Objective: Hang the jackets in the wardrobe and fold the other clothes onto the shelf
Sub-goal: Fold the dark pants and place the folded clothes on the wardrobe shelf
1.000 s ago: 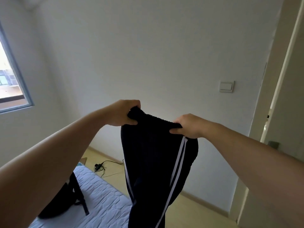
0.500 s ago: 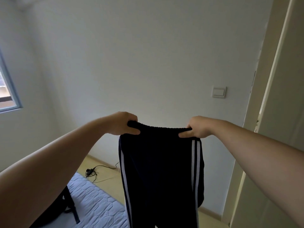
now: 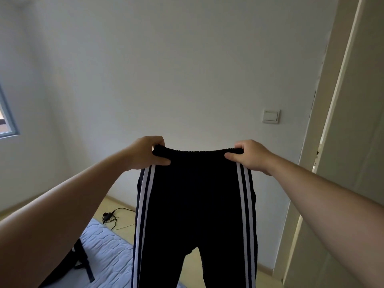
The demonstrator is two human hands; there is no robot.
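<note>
Trousers (image 3: 195, 204) held up mid-air before wall (image 3: 187, 69), waistband stretched flat, legs hanging: likely squaring up for fold. Left hand (image 3: 148, 152) pinches left waistband corner; right hand (image 3: 250, 154) pinches right corner. Mattress (image 3: 112, 252) below left.

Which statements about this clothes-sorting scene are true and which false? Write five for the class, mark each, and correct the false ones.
1. The left hand and the right hand each pinch the waistband of the black trousers. True.
2. The trousers are folded in half. False: they hang unfolded, both legs pointing down.
3. White stripes run down both sides of the trousers. True.
4. The light switch sits left of the trousers. False: it is to their right.
5. A black cable lies on the floor beside the mattress. True.
</note>
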